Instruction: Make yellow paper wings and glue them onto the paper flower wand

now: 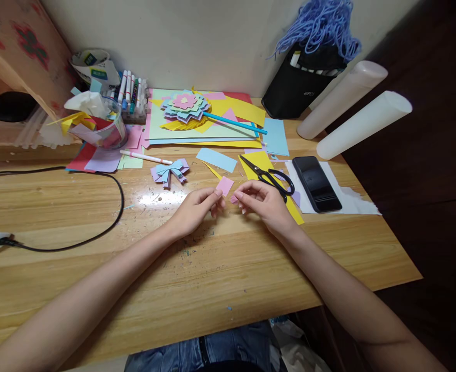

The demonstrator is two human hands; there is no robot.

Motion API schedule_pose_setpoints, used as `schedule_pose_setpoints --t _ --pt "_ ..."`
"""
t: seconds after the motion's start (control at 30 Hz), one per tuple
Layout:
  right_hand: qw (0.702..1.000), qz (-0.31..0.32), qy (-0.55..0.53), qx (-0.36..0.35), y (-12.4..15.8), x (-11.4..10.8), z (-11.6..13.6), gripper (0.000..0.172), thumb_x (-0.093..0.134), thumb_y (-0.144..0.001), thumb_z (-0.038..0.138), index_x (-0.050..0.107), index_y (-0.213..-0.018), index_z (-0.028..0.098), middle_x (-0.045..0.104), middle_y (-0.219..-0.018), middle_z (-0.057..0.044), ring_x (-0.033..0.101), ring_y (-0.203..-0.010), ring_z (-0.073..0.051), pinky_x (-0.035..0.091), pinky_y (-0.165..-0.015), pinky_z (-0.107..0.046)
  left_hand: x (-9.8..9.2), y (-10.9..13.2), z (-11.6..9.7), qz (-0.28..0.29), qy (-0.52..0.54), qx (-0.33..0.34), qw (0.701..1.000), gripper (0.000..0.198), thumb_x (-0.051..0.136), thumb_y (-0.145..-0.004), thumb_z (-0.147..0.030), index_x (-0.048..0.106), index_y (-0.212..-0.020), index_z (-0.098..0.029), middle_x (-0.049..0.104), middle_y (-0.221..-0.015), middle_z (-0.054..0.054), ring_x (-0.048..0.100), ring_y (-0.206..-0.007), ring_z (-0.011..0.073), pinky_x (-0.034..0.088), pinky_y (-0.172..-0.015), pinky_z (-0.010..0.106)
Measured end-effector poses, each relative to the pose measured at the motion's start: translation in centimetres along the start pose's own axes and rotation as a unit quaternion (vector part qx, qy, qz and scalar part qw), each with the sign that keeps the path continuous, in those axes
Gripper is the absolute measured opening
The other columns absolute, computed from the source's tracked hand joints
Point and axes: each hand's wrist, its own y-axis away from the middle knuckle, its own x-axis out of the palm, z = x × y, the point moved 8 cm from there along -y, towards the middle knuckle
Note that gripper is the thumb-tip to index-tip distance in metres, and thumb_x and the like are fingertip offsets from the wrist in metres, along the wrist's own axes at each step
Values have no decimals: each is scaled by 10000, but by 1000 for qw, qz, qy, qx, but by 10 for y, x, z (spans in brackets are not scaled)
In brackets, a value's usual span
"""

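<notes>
My left hand (pixel 197 209) is closed in a pinch, thumb against fingers, on a small pink paper square (pixel 225 185). A few centimetres to its right, my right hand (pixel 265 205) pinches a smaller pink paper piece (pixel 234 198), which looks folded. Both hands hover low over the wooden table (pixel 166 305). Black-handled scissors (pixel 268 175) lie just beyond my right hand, on a yellow paper strip (pixel 256 160). Ahead of the hands lies a light blue paper rectangle (pixel 216 159). Beyond my left hand sits a blue and purple paper bow (pixel 170 172).
A layered paper flower (pixel 185 106) on a blue stick rests on stacked coloured paper. Phone (pixel 316 183) and two white rolls (pixel 363 124) are at right. At left are a scrap-filled cup (pixel 107 126), markers (pixel 129 93) and a black cable (pixel 122 201).
</notes>
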Motion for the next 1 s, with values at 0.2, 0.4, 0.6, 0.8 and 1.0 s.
schedule_pose_setpoints --t 0.2,0.4,0.6,0.8,1.0 --pt "985 -41 83 -148 10 -2 21 55 637 -796 248 632 -818 198 621 -827 -26 597 -761 -140 521 -603 -254 10 4 2 52 36 -22 998 457 406 -893 -444 673 -693 -132 589 -617 15 424 -512 80 318 -511 216" --pt "892 -4 259 -371 29 15 48 179 612 -805 122 664 -927 243 647 -892 -38 619 -846 -163 525 -748 -330 4 1 -1 28 138 -18 990 345 505 -851 -388 642 -661 -135 577 -602 -7 452 -530 71 364 -539 200" --pt "853 21 299 -427 33 20 52 253 626 -787 95 650 -993 240 633 -943 -50 614 -861 -156 533 -732 -318 1 -1 -1 31 120 -25 992 266 603 -789 -351 632 -640 -132 569 -585 -24 467 -530 61 376 -550 192" --pt "844 27 330 -423 34 19 48 259 632 -794 143 649 -1011 283 633 -942 -40 606 -860 -174 515 -715 -341 1 -1 -2 25 107 -25 994 245 634 -762 -348 643 -645 -132 584 -594 -21 463 -513 58 376 -531 191" --pt "851 5 351 -391 31 16 46 174 632 -786 176 668 -912 290 624 -805 -22 576 -738 -171 467 -650 -338 1 0 -2 27 83 -26 996 253 627 -767 -377 672 -698 -138 633 -648 4 491 -533 70 394 -546 204"
